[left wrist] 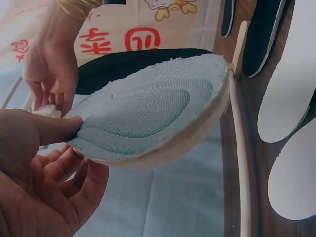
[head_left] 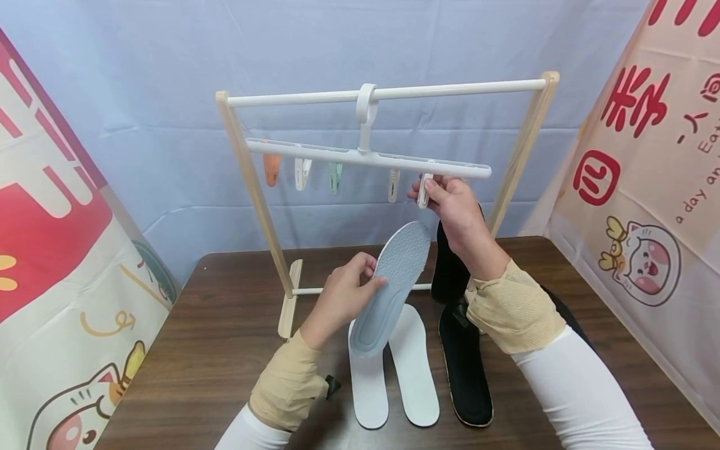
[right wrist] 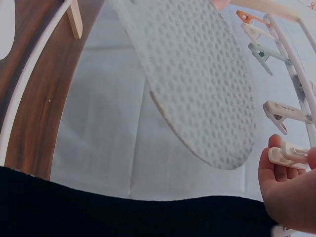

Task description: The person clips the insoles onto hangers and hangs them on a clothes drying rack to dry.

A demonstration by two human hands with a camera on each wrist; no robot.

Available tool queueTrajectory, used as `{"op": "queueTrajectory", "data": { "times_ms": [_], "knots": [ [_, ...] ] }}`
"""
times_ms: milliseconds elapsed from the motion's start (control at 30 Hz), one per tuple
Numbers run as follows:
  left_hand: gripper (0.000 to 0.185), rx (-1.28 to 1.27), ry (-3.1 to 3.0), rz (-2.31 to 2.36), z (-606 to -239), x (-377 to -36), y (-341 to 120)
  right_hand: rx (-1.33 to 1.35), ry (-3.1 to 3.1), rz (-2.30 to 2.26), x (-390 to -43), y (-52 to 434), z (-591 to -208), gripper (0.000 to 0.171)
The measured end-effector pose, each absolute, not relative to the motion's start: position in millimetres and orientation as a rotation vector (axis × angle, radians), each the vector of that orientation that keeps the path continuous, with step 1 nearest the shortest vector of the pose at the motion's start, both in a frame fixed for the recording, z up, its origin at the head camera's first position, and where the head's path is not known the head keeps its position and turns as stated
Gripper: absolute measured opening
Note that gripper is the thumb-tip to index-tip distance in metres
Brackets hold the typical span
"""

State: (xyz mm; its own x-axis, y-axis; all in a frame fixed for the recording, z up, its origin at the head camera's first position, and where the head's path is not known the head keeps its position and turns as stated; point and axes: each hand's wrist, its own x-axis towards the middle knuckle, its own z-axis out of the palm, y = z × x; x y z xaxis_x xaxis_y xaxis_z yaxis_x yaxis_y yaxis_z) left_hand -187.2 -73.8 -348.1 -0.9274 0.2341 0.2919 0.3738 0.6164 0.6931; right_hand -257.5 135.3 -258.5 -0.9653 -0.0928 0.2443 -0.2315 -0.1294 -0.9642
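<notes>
My left hand point(head_left: 344, 299) pinches a light grey insole point(head_left: 396, 284) near its middle, thumb on the dimpled face, the rounded toe end tilted up to the right. Up at the white hanger bar point(head_left: 315, 150), my right hand point(head_left: 458, 209) squeezes a white clothespin point(head_left: 425, 190) between thumb and fingers. In the right wrist view the grey insole's toe point(right wrist: 212, 113) is apart from that clothespin point(right wrist: 289, 155). A black insole point(head_left: 448, 269) hangs behind the right hand, its top hidden by the hand.
More clothespins hang along the bar, including an orange one point(head_left: 272, 170) and a green one point(head_left: 335, 177). A wooden rack point(head_left: 250, 194) carries the hanger. On the table point(head_left: 225, 325) lie two white insoles point(head_left: 417, 375) and a black insole point(head_left: 467, 375), with another dark piece partly behind the right sleeve.
</notes>
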Motion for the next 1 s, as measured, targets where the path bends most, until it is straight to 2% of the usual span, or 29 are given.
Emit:
{"op": "queueTrajectory", "data": {
  "times_ms": [1000],
  "knots": [
    [0.022, -0.464, -2.603, -1.329, -345, -194, -62, 0.347, -1.92, 2.31, -257, 133, -259, 0.011]
  ]
}}
